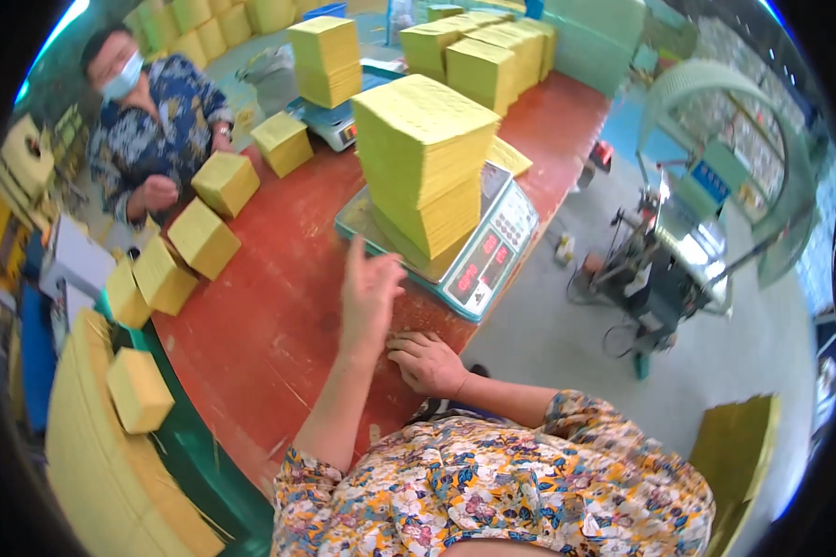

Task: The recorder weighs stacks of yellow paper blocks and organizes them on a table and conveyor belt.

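A tall stack of yellow paper sheets (pixel 418 158) stands on a digital scale (pixel 448 290) with lit red figures, close to the right edge of the red table. My left hand (pixel 372 295) is raised just in front of the scale's near left corner. Its index finger stretches forward, the other fingers are loosely bent, and nothing is in it. Whether a fingertip touches the scale I cannot tell. Lower down, my right hand (pixel 427 362) rests on the table's near edge with its fingers laid on the surface, holding nothing.
Across the red table (pixel 260 343) sits a masked person (pixel 158 130) beside a row of yellow paper blocks (pixel 204 239). A second scale (pixel 334 128) carries another stack (pixel 325 60). More stacks (pixel 481 67) stand at the far end. A machine (pixel 659 269) is on the floor at right.
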A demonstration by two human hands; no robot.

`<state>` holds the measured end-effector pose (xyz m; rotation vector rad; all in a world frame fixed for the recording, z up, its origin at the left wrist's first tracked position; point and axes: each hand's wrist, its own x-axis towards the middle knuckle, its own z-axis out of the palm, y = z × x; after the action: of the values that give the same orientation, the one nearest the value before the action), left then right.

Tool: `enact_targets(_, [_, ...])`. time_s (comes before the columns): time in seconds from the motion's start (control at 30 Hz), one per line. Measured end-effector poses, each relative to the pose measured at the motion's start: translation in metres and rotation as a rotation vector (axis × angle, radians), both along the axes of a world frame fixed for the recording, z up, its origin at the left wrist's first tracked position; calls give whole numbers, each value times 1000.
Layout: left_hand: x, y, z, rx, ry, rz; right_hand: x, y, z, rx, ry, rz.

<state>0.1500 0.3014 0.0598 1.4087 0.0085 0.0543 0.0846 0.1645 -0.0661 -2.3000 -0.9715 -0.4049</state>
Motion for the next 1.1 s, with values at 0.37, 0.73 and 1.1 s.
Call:
enact_targets(0.37, [83, 16, 124, 9, 46, 51, 30, -89, 48, 393, 561, 447])
enact_targets(0.73, [111, -43, 182, 202, 323, 235, 219, -241, 129, 703, 1002, 521])
enact_targets(1.1, [133, -118, 173, 1441, -82, 306, 398, -150, 155, 551, 676, 436])
